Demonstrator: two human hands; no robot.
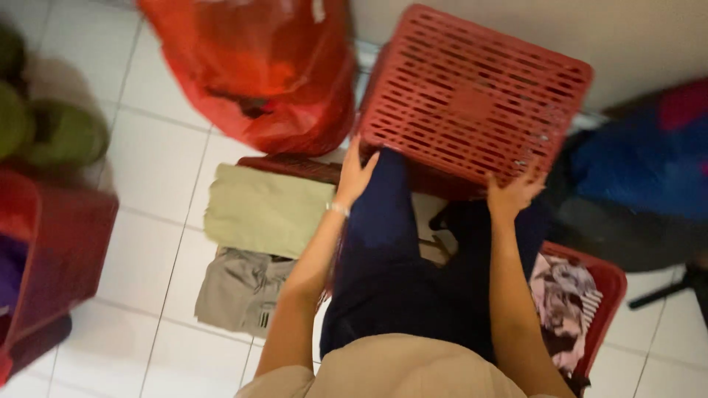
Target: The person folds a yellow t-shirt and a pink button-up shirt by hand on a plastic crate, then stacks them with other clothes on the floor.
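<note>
Between both hands, the tipped red slatted basket is gripped by left hand and right hand.

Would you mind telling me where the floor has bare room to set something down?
Bare white tile lies left of the folded clothes, between the red plastic bag and the dark red bin. It is crowded where both hands, left and right, hold the red basket.
</note>
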